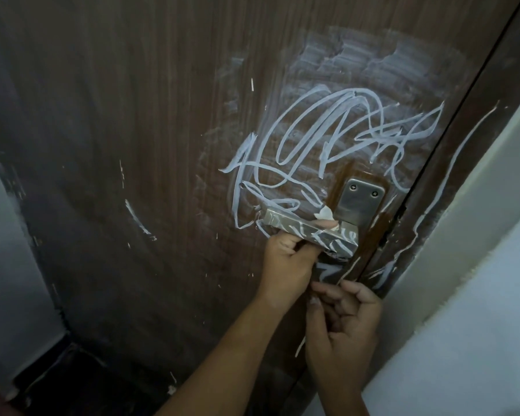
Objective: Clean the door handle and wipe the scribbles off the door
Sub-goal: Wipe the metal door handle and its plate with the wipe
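Brown wood-grain door (162, 145) observed shut against its frame (451, 205). White scribbles (327, 136) cover the panel above and to the left of the lock, running in loops down to the lever. A pale smeared haze (373, 61) lies above them, near the top right of the door. Further white streaks mark the frame and the door edge below the lock. The door handle (300, 225), a flat metal lever, projects leftward from a metal backplate (360, 202) fixed with two screws. White strokes cross the lever along its length, heaviest near the pivot end. The left hand (285, 265) comes up from beneath and grips the lever at about mid-length, its fingers curled round it. One fingertip (327, 224) shows over the top edge. A small white scrap (323, 213), paper or cloth, sits just beside that fingertip and against the lever, next to the backplate. The right hand (348, 322) is lower, close to the door edge below the lever. Its fingers are bent inward with the tips near the marked lower part of the lock plate. Whether it holds anything cannot be told from this view. A pale wall (478, 295) adjoins the frame on the right.
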{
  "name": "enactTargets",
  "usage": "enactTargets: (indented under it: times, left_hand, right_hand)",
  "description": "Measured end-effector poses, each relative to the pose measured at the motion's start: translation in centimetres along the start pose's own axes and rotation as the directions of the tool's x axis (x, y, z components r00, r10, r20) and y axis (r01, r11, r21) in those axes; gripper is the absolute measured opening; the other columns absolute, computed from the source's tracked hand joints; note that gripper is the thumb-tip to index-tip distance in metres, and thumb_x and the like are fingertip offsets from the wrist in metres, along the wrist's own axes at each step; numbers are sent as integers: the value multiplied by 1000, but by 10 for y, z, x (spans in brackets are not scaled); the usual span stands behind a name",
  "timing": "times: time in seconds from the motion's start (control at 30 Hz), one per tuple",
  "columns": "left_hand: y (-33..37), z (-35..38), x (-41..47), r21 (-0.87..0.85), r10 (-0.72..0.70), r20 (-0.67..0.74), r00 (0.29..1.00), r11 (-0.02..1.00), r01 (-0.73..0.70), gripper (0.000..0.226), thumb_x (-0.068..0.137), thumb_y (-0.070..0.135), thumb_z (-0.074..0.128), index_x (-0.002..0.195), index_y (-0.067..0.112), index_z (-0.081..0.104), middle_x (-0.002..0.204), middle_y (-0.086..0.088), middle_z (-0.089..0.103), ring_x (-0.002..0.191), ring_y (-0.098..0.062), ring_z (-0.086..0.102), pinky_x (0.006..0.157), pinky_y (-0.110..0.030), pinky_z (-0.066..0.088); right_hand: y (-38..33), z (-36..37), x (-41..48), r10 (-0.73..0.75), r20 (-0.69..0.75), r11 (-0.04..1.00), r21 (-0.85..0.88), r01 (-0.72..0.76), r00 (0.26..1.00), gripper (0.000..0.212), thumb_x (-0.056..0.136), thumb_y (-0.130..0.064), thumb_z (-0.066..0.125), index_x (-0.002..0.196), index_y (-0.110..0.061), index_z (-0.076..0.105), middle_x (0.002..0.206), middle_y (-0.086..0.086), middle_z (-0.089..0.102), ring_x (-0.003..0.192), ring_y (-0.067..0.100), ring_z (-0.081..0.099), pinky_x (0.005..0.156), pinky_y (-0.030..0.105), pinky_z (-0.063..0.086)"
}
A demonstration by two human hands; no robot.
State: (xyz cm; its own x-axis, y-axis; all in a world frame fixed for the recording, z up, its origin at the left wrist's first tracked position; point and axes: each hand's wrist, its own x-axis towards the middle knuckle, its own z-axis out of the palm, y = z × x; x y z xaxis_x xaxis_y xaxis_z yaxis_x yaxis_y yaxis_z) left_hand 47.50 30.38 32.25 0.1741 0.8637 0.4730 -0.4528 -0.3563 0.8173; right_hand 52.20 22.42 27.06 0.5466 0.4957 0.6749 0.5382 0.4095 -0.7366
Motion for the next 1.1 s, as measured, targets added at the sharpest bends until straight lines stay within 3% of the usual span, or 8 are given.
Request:
enactTargets:
  times: [0.1, 0.27, 0.47, 0.6, 0.77, 0.87, 1.0, 1.1]
  left_hand:
    - [1, 3, 0, 11, 23, -23, 999, 1000, -23, 27, 82, -10, 57, 87, 11, 73, 87, 7, 73, 92, -6, 66, 80, -18, 51]
    - [-4, -1, -2, 95, 13, -70, 997, 995, -6, 13, 84, -4, 59, 76, -12, 65, 77, -29, 66, 70, -24, 62, 64, -42, 53]
    - [6, 15, -5, -62, -77, -141, 987, 996, 69, 28, 81, -12, 55, 86, 8, 73, 86, -6, 72, 85, -15, 67, 78, -29, 55]
    - [5, 9, -5, -8, -86, -153, 985, 996, 86, 9, 82, -8, 59, 77, -13, 65, 74, -19, 64, 68, -19, 56, 63, -30, 47]
    - [3, 6, -31, -199, -162, -229, 960, 973, 117, 12, 87, -2, 58, 84, 2, 70, 72, -6, 65, 69, -14, 59, 65, -23, 50]
    - [7, 5, -40, -215, -172, -206, 963, 968, 127, 16, 86, -5, 59, 95, 3, 70, 74, 4, 69, 68, 0, 63, 65, -13, 50]
    - [19, 5, -45, -113, -205, -133, 970, 975, 191, 15, 87, -1, 59, 98, -1, 70, 81, -14, 69, 67, -16, 62, 57, -22, 52]
    - [21, -1, -48, -8, -170, -88, 982, 985, 170, 16, 88, -3, 58, 99, -3, 69, 86, -28, 69, 67, -25, 62, 58, -29, 53]
  right_hand:
    - [0, -2, -1, 7, 20, 1000, 4, -7, 1000, 48, 74, -10, 60, 108, -38, 41, 96, -9, 68, 90, 4, 66, 76, 20, 53]
    - [-3, -7, -2, 26, 34, 999, -22, -25, 999, 56, 76, -13, 60, 108, -54, 41, 95, -14, 69, 91, 1, 65, 76, 14, 51]
    - [-7, -15, -8, 27, 50, 999, -34, -25, 998, 57, 76, -12, 60, 106, -55, 39, 95, -12, 67, 89, -1, 64, 74, 13, 51]
    - [-10, -21, -3, 73, 45, 997, -43, -71, 996, 50, 80, 2, 64, 101, -40, 45, 95, -7, 67, 87, -1, 64, 74, 12, 50]
    - [-17, -18, 8, 242, -126, 968, 103, -230, 962, 19, 84, -4, 64, 87, -22, 62, 80, 5, 69, 73, 11, 68, 64, 20, 54]
    - [-22, -9, 12, 424, -41, 882, 245, -402, 905, 12, 86, -11, 65, 97, -16, 65, 82, 5, 71, 74, 12, 68, 65, 22, 54]
    - [-29, 2, 20, 456, 10, 830, 356, -429, 890, 30, 89, -18, 63, 116, -7, 62, 94, 13, 70, 81, 19, 63, 71, 30, 53]
    - [-31, 5, 24, 443, -28, 830, 391, -398, 896, 16, 85, -9, 65, 101, -4, 65, 88, 19, 66, 71, 18, 59, 61, 27, 48]
